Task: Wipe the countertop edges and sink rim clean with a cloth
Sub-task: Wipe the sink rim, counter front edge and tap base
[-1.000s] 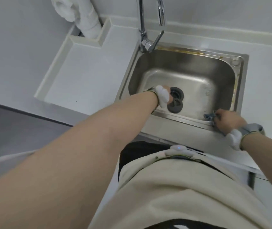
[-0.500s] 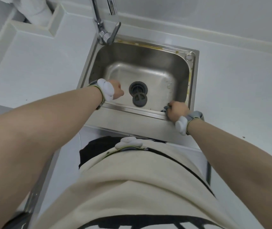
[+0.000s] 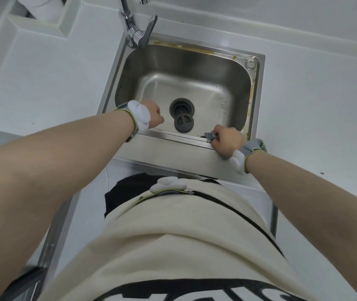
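Right hand (image 3: 227,141) pinches grey cloth (image 3: 209,135) on sink (image 3: 257,88) front rim; left hand (image 3: 154,116) curled, grip unclear

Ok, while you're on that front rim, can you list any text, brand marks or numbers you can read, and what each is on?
Shirt: large black lettering along its lower part, cut off by the frame edge; not readable.
Sink: no brand mark or stamp visible on the steel.
Faucet: no marking visible.
Wrist bands, cloth and countertop: no text visible.
Nothing in this view can be read.
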A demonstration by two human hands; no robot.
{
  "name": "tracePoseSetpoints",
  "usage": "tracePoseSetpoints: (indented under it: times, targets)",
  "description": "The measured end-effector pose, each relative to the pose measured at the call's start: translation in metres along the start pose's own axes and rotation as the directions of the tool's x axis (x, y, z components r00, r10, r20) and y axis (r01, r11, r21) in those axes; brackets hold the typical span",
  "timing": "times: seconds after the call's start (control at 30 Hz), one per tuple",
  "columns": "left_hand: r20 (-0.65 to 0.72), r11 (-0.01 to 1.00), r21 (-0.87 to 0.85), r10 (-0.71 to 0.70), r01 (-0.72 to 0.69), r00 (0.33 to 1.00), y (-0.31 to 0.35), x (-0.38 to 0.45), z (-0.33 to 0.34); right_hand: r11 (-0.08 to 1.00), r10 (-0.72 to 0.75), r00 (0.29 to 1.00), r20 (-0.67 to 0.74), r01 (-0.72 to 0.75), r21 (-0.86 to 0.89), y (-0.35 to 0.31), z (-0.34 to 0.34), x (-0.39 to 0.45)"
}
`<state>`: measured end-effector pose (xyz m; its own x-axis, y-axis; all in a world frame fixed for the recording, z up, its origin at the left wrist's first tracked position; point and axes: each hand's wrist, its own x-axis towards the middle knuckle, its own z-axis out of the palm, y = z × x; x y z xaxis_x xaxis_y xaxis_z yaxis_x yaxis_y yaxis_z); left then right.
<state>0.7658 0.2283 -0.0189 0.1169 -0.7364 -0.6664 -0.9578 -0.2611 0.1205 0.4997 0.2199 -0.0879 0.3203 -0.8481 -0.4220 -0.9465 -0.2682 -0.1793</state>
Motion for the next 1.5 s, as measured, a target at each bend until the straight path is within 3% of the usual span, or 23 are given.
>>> tracePoseSetpoints:
  times: [0.13, 0.27, 0.4, 0.57, 0.73, 0.9, 1.2, 1.5]
  targets:
    - [0.023, 1.0, -0.006, -0.003, 0.003, 1.0, -0.004, -0.005, 0.006, 0.998, 0.012, 0.997, 0.079, -0.007, -0.067, 0.04, -0.008, -0.019]
    - [0.041, 0.998, -0.051, -0.04, 0.042, 0.998, -0.007, 0.003, 0.015, 0.995, 0.094, 0.983, 0.155, -0.088, -0.046, 0.04, -0.006, -0.019]
    - [-0.01, 0.995, -0.098, -0.028, 0.027, 1.0, 0.003, 0.015, -0.01, 0.986, 0.153, 0.985, 0.081, -0.157, 0.048, 0.026, -0.015, -0.006]
    - [-0.077, 0.988, -0.155, -0.014, 0.002, 0.997, 0.011, 0.02, -0.03, 0.989, 0.146, 0.969, 0.201, -0.135, -0.067, 0.036, -0.031, 0.003]
    - [-0.069, 0.992, -0.127, -0.015, 0.006, 0.998, 0.013, 0.026, -0.031, 0.958, 0.288, 0.958, 0.008, -0.288, 0.0, 0.041, -0.036, 0.011]
    - [-0.028, 0.986, -0.166, -0.021, 0.016, 0.999, 0.01, 0.031, -0.028, 0.973, 0.23, 0.97, -0.084, -0.227, 0.041, 0.052, -0.023, 0.008]
    - [-0.013, 0.98, -0.198, -0.015, 0.012, 1.0, 0.008, 0.035, -0.034, 0.986, 0.164, 0.976, -0.146, -0.156, 0.061, 0.061, -0.02, 0.014]
    - [-0.008, 0.946, -0.324, -0.018, 0.015, 1.0, 0.003, 0.033, -0.034, 0.991, 0.132, 0.986, -0.103, -0.131, 0.024, 0.076, -0.056, 0.053]
